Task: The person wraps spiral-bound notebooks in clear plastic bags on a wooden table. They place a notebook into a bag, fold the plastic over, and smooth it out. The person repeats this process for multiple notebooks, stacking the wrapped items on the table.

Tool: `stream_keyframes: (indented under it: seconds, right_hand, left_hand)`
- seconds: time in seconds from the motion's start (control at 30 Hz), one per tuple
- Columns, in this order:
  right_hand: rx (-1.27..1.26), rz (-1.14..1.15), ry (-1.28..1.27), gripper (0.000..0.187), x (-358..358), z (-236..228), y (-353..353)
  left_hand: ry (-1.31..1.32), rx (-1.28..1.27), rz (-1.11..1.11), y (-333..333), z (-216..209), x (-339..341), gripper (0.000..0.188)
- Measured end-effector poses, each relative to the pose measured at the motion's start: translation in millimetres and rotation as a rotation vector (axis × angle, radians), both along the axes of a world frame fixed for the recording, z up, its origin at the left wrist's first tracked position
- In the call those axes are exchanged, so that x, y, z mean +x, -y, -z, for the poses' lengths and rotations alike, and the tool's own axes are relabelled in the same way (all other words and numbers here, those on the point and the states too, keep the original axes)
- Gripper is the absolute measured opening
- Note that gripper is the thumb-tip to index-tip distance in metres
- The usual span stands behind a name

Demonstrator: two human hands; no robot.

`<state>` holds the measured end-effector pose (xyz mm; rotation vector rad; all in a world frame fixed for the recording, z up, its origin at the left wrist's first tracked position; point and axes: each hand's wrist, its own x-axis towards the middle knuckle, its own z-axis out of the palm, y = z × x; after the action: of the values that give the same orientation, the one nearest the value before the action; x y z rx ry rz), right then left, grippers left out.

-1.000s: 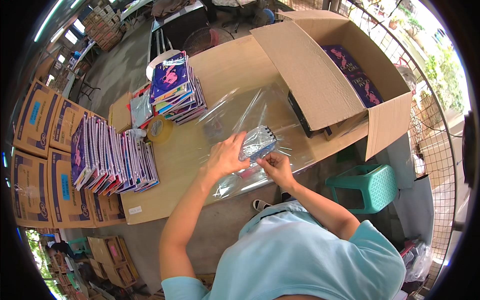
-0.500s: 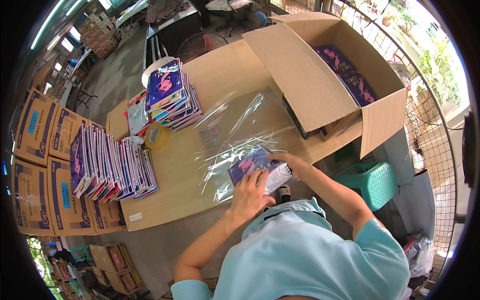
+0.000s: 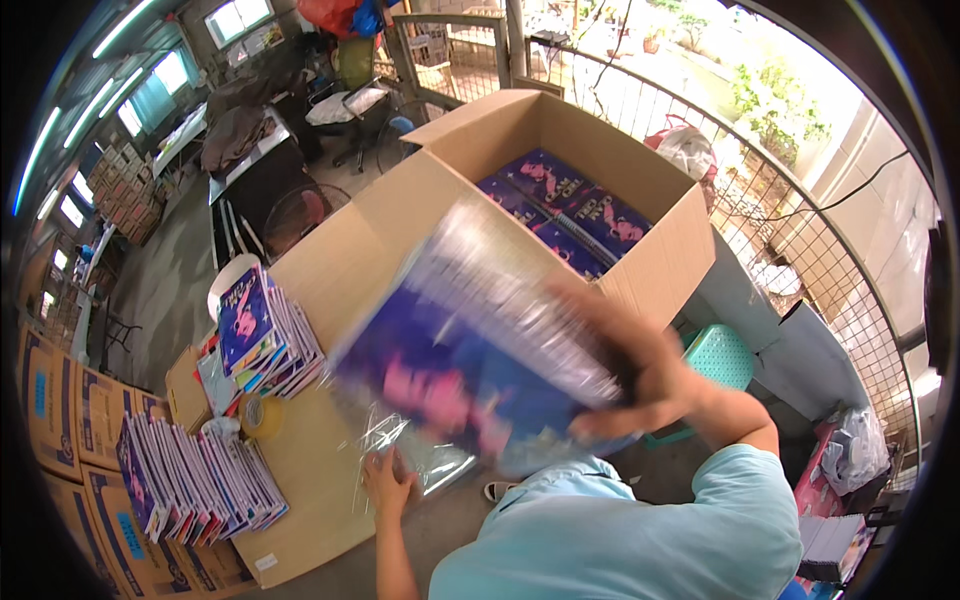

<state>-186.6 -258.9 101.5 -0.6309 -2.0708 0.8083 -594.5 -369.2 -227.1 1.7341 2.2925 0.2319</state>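
My right hand (image 3: pixel 640 365) grips a thick wrapped pack of spiral notebooks (image 3: pixel 450 370) by its right end. The pack is raised close in front of me, tilted and blurred by motion, with a purple cover bearing a pink figure and clear plastic over its edges. My left hand (image 3: pixel 388 482) lies at the table's near edge on clear plastic sheets (image 3: pixel 440 470), its fingers stretched out and thumb apart. Beyond the pack stands an open cardboard box (image 3: pixel 655 285) holding similar purple notebook packs (image 3: pixel 545 180). Part of the table is hidden behind the lifted pack.
On the table's left are a row of spiral notebooks (image 3: pixel 200 480), a notebook stack (image 3: pixel 265 335) and a tape roll (image 3: pixel 262 415). Printed cartons (image 3: pixel 50 400) are piled beyond the left edge. A green stool (image 3: pixel 720 355) and wire fence (image 3: pixel 800 225) are at right.
The notebook pack has gone from the table, held in both hands, up toward the box in my right hand alone. My left hand has let go and moved left onto the plastic. The view has turned right.
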Motion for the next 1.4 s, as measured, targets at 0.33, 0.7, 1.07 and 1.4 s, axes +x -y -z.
stream_keyframes:
  seconds: [0.33,0.7,1.07,1.4]
  right_hand:
    - [-0.054,0.802,-0.047,0.066,131,21,-199]
    - [0.097,0.321,1.339,0.106,117,196,-385]
    - [0.275,0.386,0.622,0.060,94,69,-366]
    - [-0.436,-0.402,0.405,0.047,-187,158,-15]
  left_hand:
    - [0.036,-0.079,-0.050,-18,-4,7,0.085]
    - [-0.104,-0.074,0.023,-31,-3,3,0.102]
    - [0.253,0.013,-0.097,-76,-48,-32,0.045]
    - [1.645,-0.105,-0.351,-154,23,-186,0.015]
